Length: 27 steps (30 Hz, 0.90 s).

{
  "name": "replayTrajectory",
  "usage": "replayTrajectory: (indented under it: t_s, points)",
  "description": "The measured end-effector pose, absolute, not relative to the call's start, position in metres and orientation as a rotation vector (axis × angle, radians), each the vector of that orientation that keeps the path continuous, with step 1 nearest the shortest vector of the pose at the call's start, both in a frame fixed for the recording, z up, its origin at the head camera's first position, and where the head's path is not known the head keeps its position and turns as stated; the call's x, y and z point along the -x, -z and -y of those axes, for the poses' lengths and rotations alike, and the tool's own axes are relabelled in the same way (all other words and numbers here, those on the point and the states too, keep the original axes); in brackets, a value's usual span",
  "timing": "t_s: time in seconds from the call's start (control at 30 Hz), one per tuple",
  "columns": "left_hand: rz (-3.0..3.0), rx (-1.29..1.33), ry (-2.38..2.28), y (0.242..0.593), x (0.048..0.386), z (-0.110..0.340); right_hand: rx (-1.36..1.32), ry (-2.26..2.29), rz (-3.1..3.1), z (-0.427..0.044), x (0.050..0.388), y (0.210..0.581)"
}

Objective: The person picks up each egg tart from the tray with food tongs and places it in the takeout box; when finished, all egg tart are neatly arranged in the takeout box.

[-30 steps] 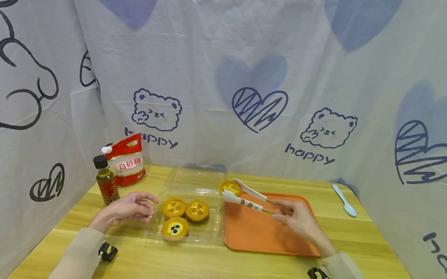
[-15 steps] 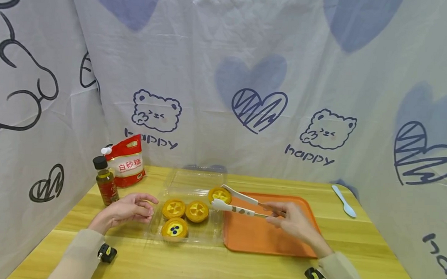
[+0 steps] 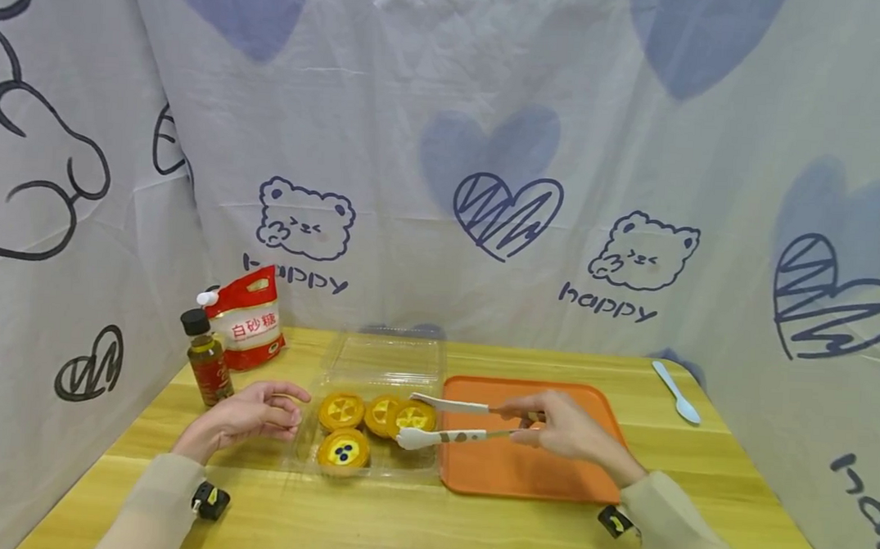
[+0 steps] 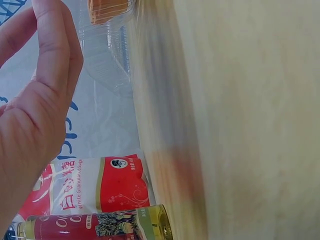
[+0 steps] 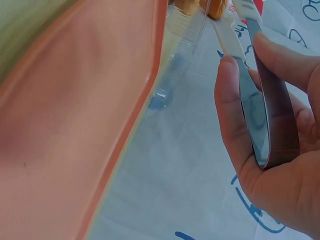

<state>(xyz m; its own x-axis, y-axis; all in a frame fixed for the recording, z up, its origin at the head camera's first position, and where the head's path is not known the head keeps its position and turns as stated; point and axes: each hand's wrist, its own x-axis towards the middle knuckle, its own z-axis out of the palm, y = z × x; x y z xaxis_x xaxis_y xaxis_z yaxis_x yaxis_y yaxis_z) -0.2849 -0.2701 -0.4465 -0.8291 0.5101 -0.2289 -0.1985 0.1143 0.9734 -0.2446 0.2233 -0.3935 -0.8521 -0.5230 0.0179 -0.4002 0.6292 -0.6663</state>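
My right hand (image 3: 562, 427) grips metal tongs (image 3: 466, 436) with white tips, its thumb and fingers on the two arms, as the right wrist view also shows. Between the tips is an egg tart (image 3: 413, 418), over the right part of a clear plastic box (image 3: 426, 464), overlapping another tart (image 3: 380, 415). Two more tarts lie in the box to the left, a plain one (image 3: 341, 412) and one with blueberries (image 3: 345, 450). Beside the box's left edge my left hand (image 3: 257, 411) holds nothing, its fingers loosely bent.
An orange tray (image 3: 520, 473) lies right of the box, beneath the right hand. A light blue spoon (image 3: 676, 393) is at the far right. Behind the left hand stand a dark-capped bottle (image 3: 210, 368) and a red and white sugar bag (image 3: 249, 319).
The right hand and tongs have moved left and toward the near side, carrying the tart from the tray's far left corner to over the box. The left hand has stayed in place.
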Motion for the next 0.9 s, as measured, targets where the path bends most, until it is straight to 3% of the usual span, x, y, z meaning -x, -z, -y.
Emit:
replayTrajectory:
  t_s: [0.3,0.9]
  points:
    - [-1.88,-0.314,-1.76,0.446,0.287,0.271,0.967,0.845,-2.604,-0.214,0.255,0.371]
    - [-1.892,-0.309,-1.754,0.448,0.284,0.27,0.954,0.66,-2.585,-0.197,0.263,0.354]
